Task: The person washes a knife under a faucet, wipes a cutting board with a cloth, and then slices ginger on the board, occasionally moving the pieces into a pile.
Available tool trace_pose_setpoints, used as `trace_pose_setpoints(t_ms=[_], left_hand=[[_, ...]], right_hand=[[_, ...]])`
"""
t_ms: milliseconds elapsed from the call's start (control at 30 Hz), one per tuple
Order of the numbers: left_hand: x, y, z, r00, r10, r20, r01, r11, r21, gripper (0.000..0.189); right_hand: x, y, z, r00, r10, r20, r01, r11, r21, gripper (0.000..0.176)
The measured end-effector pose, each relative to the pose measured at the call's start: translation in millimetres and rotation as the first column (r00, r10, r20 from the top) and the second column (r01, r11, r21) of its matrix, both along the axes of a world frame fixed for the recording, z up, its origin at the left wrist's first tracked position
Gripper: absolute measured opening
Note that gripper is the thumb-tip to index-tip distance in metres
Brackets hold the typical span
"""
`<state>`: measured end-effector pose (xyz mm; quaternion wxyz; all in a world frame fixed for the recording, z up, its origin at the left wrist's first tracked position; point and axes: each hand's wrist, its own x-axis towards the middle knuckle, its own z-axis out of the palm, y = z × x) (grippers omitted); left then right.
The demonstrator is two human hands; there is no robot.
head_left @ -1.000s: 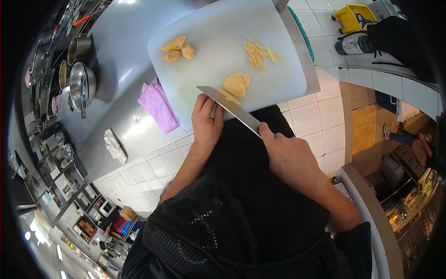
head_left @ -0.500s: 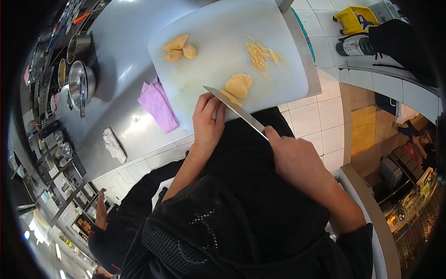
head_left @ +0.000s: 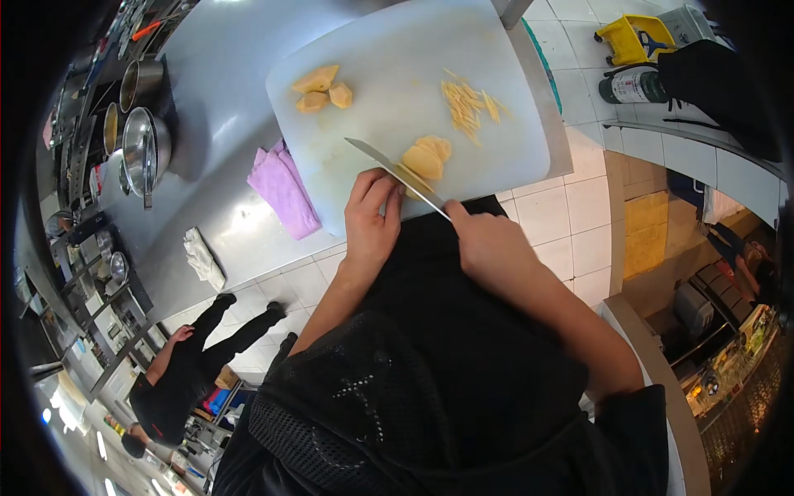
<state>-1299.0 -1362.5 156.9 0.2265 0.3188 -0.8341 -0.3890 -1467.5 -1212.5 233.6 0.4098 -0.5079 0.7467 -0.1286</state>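
My right hand (head_left: 500, 256) grips the handle of a kitchen knife (head_left: 372, 155), its blade slanting up and left over the near edge of the white cutting board (head_left: 372, 91). Curled fingers of my left hand (head_left: 372, 219) press beside the blade on ginger slices (head_left: 413, 180), partly hidden by knife and fingers. Touching these, just beyond the blade, lies a fanned stack of pale yellow ginger slices (head_left: 426, 155). Thin ginger matchsticks (head_left: 463, 107) are scattered at the board's right. Three peeled ginger chunks (head_left: 316, 80) sit at the far left.
A folded purple cloth (head_left: 283, 190) lies against the board's left side on the steel counter (head_left: 219, 91). Farther left are a white cloth (head_left: 203, 258) and metal bowls (head_left: 147, 145). A person in black (head_left: 178, 372) stands at lower left; a yellow bucket (head_left: 633, 40) is at upper right.
The knife has slid forward, up and left, with my right hand following. My left hand stays nearly in place. The other person at lower left has moved away from me.
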Motion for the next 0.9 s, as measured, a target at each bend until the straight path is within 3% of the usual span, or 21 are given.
trace_pose_setpoints(t_ms=[200,333,400,467,500,600,733,900], left_hand=[[3,2,-10,1.0,0.021,-0.009,-0.021,0.999,0.044,0.014],[4,2,-12,0.999,0.031,-0.042,-0.029,0.998,0.062,0.014],[4,3,-13,0.999,0.034,-0.037,-0.032,0.998,0.045,0.014],[3,5,-13,0.999,0.04,-0.028,-0.038,0.999,0.039,0.014],[2,6,-12,0.999,0.042,-0.019,-0.041,0.999,0.026,0.014],[2,7,-8,0.999,0.045,-0.005,-0.045,0.999,0.008,0.014],[0,8,-7,0.999,0.051,-0.017,-0.052,0.999,-0.017,0.016],[0,10,-4,0.998,0.059,-0.015,-0.059,0.996,-0.063,0.017]], right_hand=[[-5,-10,-27,0.999,-0.051,0.009,0.049,0.99,0.131,0.027],[-26,5,-70,0.993,-0.074,0.094,0.084,0.99,-0.11,0.026],[-28,-2,-56,0.989,-0.07,0.128,0.096,0.973,-0.208,0.029],[-19,-3,-29,1.0,-0.016,0.007,0.016,0.999,-0.027,0.024],[-14,-3,-19,1.0,-0.015,0.01,0.015,1.0,-0.026,0.024],[-2,-2,-10,0.995,0.021,-0.096,-0.031,0.993,-0.112,0.03],[-1,3,-28,0.998,0.014,-0.06,-0.021,0.992,-0.121,0.036],[0,15,4,0.995,-0.006,-0.1,-0.013,0.982,-0.186,0.037]])
